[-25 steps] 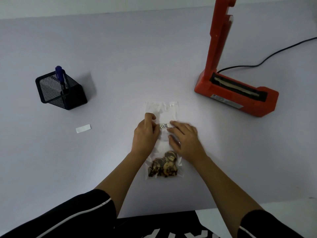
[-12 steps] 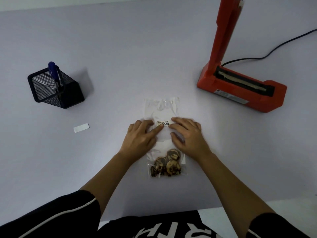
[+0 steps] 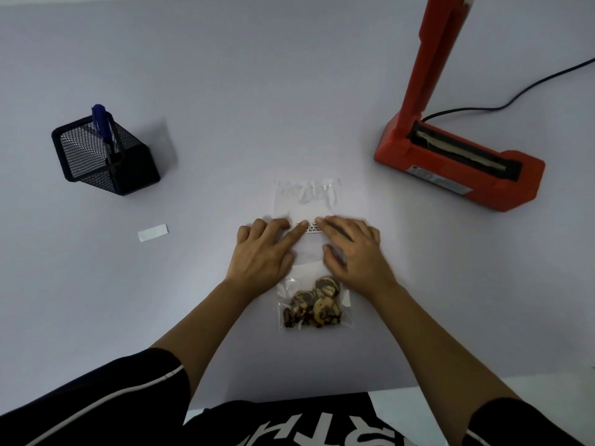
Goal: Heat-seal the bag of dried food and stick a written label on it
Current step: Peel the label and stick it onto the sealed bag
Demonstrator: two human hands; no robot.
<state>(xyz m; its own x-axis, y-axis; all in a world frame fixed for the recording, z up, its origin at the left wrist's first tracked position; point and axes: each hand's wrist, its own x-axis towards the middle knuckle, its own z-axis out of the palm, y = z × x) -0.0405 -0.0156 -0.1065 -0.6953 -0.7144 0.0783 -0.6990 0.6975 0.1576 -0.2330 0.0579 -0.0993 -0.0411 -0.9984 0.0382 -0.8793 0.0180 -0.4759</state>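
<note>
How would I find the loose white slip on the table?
Start at the black mesh pen holder on the left. Just nearer the person lies the white slip. Unlike the label on the bag, it is blank and untouched.

Pale lilac table (image 3: 225, 91).
On it lay a mesh pen holder (image 3: 106, 156), white paper strip (image 3: 153, 232), clear food bag (image 3: 307, 201) and red heat sealer (image 3: 457, 175).

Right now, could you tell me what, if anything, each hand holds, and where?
Nothing is gripped: left hand and right hand lie flat, fingers pressing both ends of the label onto the bag.
</note>
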